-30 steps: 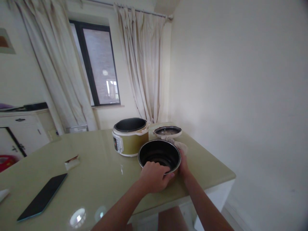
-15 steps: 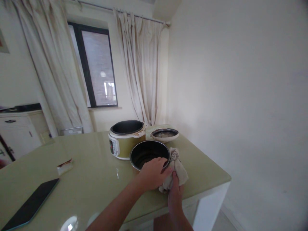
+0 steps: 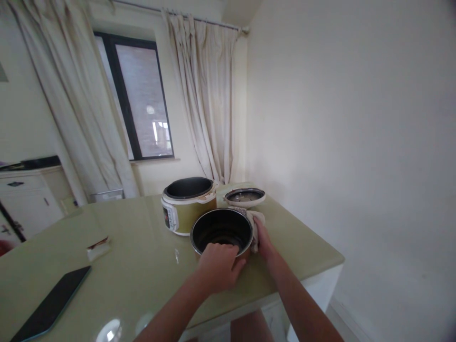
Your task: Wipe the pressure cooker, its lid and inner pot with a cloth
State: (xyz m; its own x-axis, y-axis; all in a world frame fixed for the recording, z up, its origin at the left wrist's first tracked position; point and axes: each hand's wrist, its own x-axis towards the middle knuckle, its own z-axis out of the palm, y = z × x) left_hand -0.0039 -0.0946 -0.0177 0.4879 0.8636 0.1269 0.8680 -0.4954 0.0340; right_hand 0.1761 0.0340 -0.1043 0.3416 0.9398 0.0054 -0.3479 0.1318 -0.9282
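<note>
A dark inner pot with a metal rim stands on the glossy green table in front of me. My left hand grips its near rim, fingers curled over the edge. Against the pot's right outer wall, my right hand presses a pale patterned cloth. Just behind stands the open rice cooker body, olive and white. To its right lies the cooker's round lid.
A dark phone lies at the table's near left, with a small wrapped packet farther back. A white cabinet stands at the left, curtains and a window behind. The table's right edge drops off close to the white wall.
My right hand has carried the cloth from the pot's near right side up along its right wall. My left hand has shifted a little along the near rim.
</note>
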